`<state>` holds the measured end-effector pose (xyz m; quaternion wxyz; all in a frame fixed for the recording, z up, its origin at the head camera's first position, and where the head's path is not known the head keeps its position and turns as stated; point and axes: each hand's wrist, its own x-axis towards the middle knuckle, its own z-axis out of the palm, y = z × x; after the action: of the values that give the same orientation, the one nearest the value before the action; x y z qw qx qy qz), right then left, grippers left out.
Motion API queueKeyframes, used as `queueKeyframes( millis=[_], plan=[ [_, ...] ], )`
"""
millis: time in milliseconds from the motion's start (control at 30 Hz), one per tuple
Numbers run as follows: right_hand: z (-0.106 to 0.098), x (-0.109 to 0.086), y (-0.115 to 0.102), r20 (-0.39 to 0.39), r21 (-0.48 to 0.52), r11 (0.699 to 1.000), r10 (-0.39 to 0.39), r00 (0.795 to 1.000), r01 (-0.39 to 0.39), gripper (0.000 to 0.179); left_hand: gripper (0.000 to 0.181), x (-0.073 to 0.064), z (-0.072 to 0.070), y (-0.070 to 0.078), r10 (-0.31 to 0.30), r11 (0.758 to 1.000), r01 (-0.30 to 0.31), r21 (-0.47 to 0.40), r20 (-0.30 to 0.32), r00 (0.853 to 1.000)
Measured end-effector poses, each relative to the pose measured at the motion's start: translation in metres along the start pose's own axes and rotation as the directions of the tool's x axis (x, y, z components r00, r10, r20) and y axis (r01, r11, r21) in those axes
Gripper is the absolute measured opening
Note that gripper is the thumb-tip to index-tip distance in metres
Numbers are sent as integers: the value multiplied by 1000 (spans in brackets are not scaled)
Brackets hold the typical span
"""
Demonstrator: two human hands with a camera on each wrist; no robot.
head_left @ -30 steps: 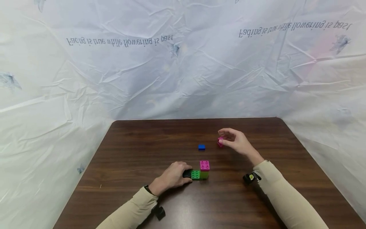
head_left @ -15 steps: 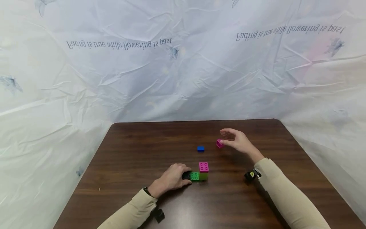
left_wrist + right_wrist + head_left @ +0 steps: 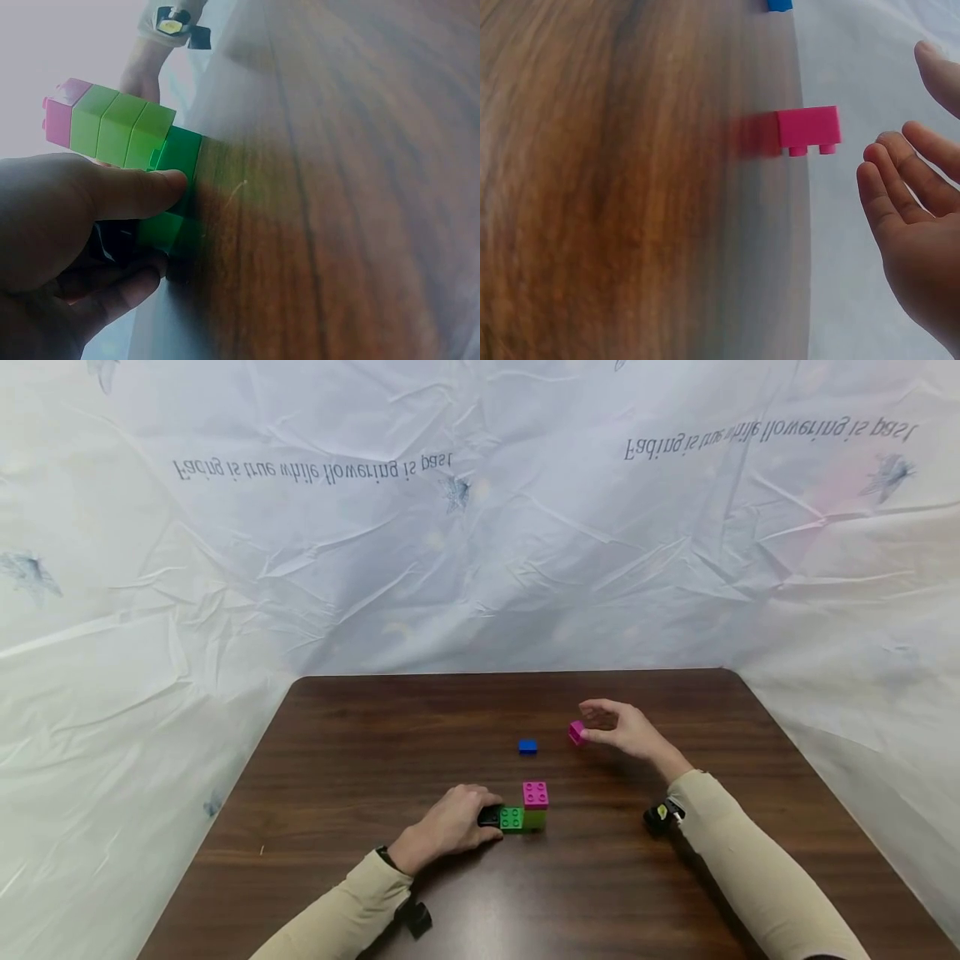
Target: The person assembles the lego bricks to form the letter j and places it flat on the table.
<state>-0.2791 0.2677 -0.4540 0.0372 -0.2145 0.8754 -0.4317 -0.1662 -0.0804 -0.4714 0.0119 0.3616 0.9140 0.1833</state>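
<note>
My left hand [image 3: 450, 822] grips a toy brick build low on the table, thumb on one side and fingers on the other. Its base has a black brick [image 3: 490, 816] and a green brick [image 3: 512, 818]. At the right end several light green bricks [image 3: 120, 127] rise as a tower, topped by a pink brick [image 3: 536, 794]. Farther back, my right hand [image 3: 626, 731] hovers with relaxed fingers beside a loose pink brick [image 3: 576, 732]. That brick lies on its side, studs facing sideways; in the right wrist view a gap separates it from the fingers [image 3: 907, 172].
A small blue brick [image 3: 528, 747] lies on the brown wooden table [image 3: 360, 760], left of the loose pink one. White printed sheeting [image 3: 480, 568] hangs behind the table and along both sides. Each wrist carries a black camera mount, such as the right one [image 3: 660, 818].
My right hand has drawn slightly right and away from the loose pink brick, which now shows more. The left hand keeps its grip on the build. The head view shifted a little.
</note>
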Motion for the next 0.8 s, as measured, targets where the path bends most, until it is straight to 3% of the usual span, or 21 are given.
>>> queueKeyframes(
  millis=[300,533,800],
  plan=[
    [6,3,5,50,-43,999,-7,999,10,60,42,0,1,0,4,1000,-4,-3,-4,1000],
    [9,6,9,45,-70,998,-5,999,8,56,42,-1,1,1,-6,1000,6,-22,0,1000],
    [8,10,15,70,-40,999,3,998,0,54,43,0,1,0,-10,1000,10,-26,7,1000]
  ],
)
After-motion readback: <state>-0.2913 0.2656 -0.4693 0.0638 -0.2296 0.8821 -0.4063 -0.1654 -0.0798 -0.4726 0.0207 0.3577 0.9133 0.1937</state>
